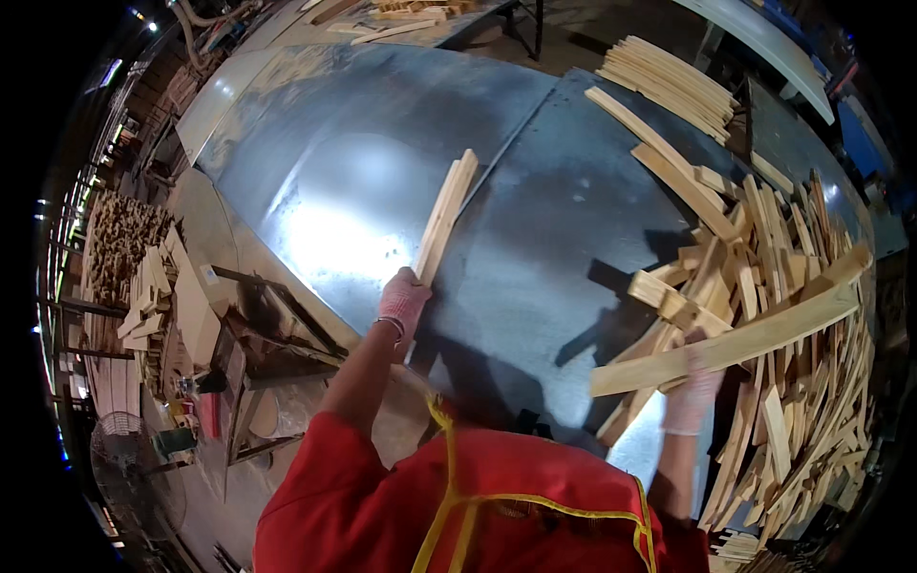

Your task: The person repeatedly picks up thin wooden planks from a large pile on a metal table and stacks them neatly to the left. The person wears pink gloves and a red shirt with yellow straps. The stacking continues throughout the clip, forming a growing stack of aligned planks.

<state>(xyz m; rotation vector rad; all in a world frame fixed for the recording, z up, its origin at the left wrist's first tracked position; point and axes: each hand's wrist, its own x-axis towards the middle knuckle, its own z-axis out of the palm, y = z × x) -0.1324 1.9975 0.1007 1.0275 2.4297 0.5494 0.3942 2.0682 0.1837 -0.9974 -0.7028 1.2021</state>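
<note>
My left hand (403, 301), in a pinkish knit glove, is closed round the near end of a narrow pair of wooden strips (445, 215) lying side by side on the metal tabletop (535, 258). On the right, my gloved right hand (695, 392), smeared by motion, grips a long, slightly curved wooden board (755, 342) near its left part. This board slants up to the right over a heap of loose wooden strips (802, 420). Shorter crossed wood pieces (680, 302) lie just beyond my right hand.
A neat stack of wooden strips (669, 86) sits at the far right. More strips (411, 29) lie on the far table. Off to the left are stacked wood offcuts (153, 296) and a metal-framed stand (277, 310). A pale tabletop (764, 43) stands at the upper right.
</note>
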